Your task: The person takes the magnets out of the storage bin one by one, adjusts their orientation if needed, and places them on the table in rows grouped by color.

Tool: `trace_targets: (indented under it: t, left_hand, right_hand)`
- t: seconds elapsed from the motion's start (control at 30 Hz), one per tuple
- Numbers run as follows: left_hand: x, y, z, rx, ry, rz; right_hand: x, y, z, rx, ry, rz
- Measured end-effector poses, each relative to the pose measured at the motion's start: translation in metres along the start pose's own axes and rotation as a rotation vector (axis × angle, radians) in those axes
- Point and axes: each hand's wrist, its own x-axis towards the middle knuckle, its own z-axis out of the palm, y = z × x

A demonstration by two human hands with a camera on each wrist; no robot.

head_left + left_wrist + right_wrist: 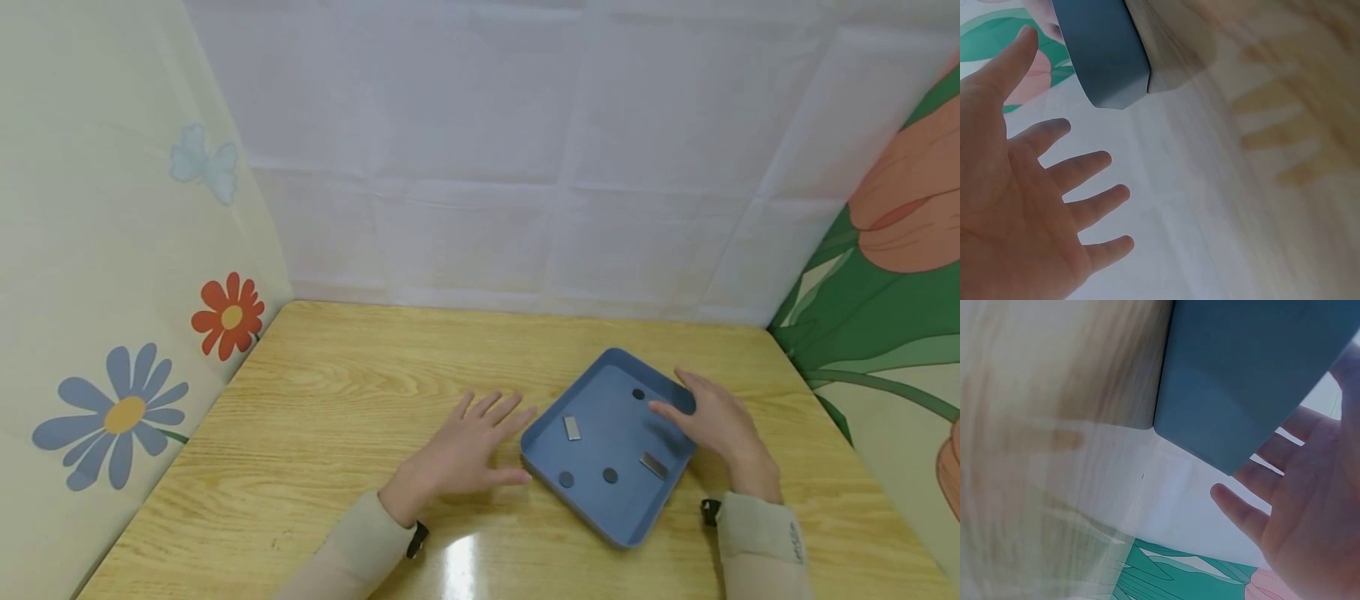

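A blue rectangular tray (581, 508) lies turned at an angle on the wooden table. Inside it are three dark round discs, one (611, 476) near the middle front, another (566, 479) by the left wall and a third (638, 394) toward the back. Two flat silvery rectangular pieces lie there too, one (572, 428) on the left, one (654, 465) on the right. My left hand (468, 454) is spread just left of the tray's left corner, holding nothing. With fingers extended, my right hand (716, 417) is at the right-hand wall, its thumb over the tray's inside.
The wood-grain table (360, 392) extends around the tray, with a bright reflection near its front edge. A white cloth (480, 208) hangs behind it. Flower-patterned sheets stand on the left (97, 275) and right (892, 308).
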Motion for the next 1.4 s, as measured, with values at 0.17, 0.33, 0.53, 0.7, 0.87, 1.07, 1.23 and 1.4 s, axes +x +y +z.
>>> trace_targets:
  t: [0.17, 0.33, 0.53, 0.7, 0.87, 1.07, 1.23, 1.4]
  left_hand:
    - [0.0, 0.001, 0.0, -0.003, -0.007, 0.015]
    - [0.001, 0.001, 0.001, 0.008, -0.011, 0.023]
    - [0.001, 0.002, 0.002, -0.001, -0.026, 0.017]
    - [0.002, 0.002, 0.003, 0.012, -0.045, 0.001]
    - [0.003, 0.002, 0.004, 0.013, -0.063, -0.002]
    - [0.004, 0.001, 0.006, 0.057, -0.035, 0.025]
    - [0.006, 0.002, 0.006, 0.044, 0.002, 0.027]
    - [0.008, 0.003, 0.006, -0.011, 0.009, 0.013]
  right_hand:
    - [-0.001, 0.0, -0.001, 0.007, -0.027, 0.021]
    - [-0.002, -0.001, -0.003, 0.009, -0.052, 0.031]
    - [-0.002, -0.001, -0.004, 0.017, -0.078, 0.051]
    - [-0.001, 0.001, -0.003, 0.024, -0.096, 0.062]
    - [0.0, 0.003, -0.002, 0.038, -0.106, 0.055]
    - [0.0, 0.006, -0.003, 0.023, -0.088, 0.02]
    - [0.001, 0.008, -0.003, -0.015, -0.077, 0.011]
    - [0.0, 0.009, -0.004, -0.039, -0.056, 0.003]
